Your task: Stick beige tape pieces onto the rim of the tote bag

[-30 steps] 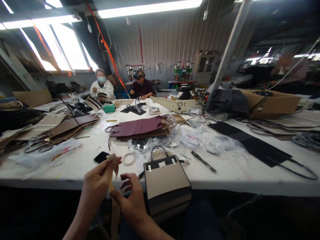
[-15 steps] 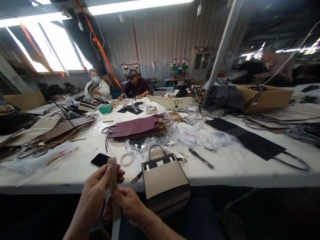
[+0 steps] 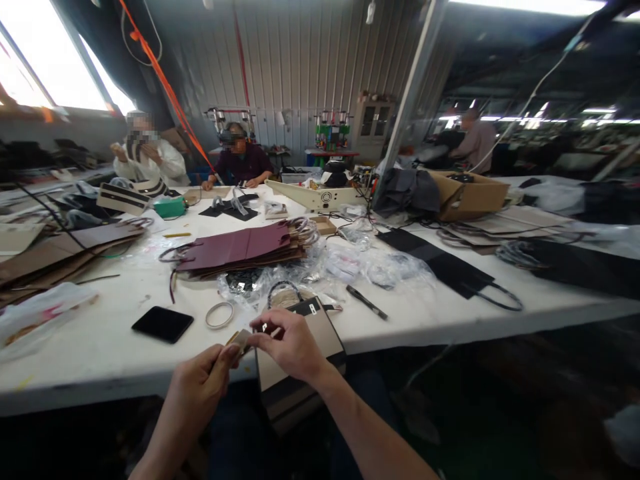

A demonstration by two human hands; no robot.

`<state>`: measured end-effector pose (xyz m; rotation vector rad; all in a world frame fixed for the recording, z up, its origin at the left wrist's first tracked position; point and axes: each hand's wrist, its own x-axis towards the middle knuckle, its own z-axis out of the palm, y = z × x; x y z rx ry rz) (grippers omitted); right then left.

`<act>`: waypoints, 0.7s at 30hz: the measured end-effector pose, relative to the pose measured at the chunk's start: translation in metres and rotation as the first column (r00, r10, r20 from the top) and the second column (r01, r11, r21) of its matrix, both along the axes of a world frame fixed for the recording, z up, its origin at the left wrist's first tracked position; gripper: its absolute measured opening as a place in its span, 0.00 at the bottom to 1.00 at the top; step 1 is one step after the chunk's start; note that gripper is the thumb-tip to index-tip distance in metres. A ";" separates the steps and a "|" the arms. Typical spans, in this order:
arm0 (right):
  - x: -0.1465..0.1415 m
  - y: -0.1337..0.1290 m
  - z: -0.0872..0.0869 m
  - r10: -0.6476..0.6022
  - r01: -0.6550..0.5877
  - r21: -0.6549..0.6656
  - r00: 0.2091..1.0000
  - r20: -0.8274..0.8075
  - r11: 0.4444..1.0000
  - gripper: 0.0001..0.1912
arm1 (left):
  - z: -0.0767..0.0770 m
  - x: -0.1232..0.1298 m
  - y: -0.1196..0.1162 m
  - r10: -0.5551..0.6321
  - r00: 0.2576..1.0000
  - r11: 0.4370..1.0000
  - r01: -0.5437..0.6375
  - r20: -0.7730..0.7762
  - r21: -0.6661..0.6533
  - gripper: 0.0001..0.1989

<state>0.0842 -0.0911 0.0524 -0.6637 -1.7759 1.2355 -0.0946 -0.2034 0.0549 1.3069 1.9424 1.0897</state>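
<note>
Half a second ago the strip (image 3: 241,339) hung long between the hands; now a short piece shows near the table's (image 3: 420,339) near edge, left of the bag (image 3: 323,333), pinched by the left hand (image 3: 206,377), while the right hand (image 3: 290,343), now in front of the bag, has curled fingertips at its right end, whether gripping I cannot tell. Bare tabletop lies left of the phone (image 3: 163,324) and right of the dark tool (image 3: 367,303); the ring (image 3: 219,327) sits just beyond the hands.

Bag workshop: beyond the right hand (image 3: 289,343), stacked maroon bag panels (image 3: 240,245), two co-workers (image 3: 250,165), green machine (image 3: 333,133), corrugated metal wall (image 3: 300,63).
</note>
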 end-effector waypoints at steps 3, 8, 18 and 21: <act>0.012 0.000 -0.003 0.019 -0.020 0.036 0.999 0.041 0.999 0.15 | -0.006 0.011 0.001 -0.061 0.998 0.998 0.061 -0.024 -0.016 0.29; 0.038 -0.007 -0.018 0.117 -0.114 -0.027 0.983 0.139 0.993 0.10 | -0.025 0.014 -0.002 -0.261 0.961 0.952 0.272 0.095 -0.141 0.21; 0.045 0.008 -0.030 0.167 -0.148 -0.096 0.956 0.239 0.984 0.08 | -0.045 0.035 0.018 -0.307 0.854 0.930 0.363 0.420 -0.059 0.22; 0.040 0.016 -0.038 0.053 -0.052 -0.009 0.960 0.274 0.999 0.07 | -0.058 0.042 0.016 -0.207 0.889 0.957 0.271 0.408 -0.106 0.24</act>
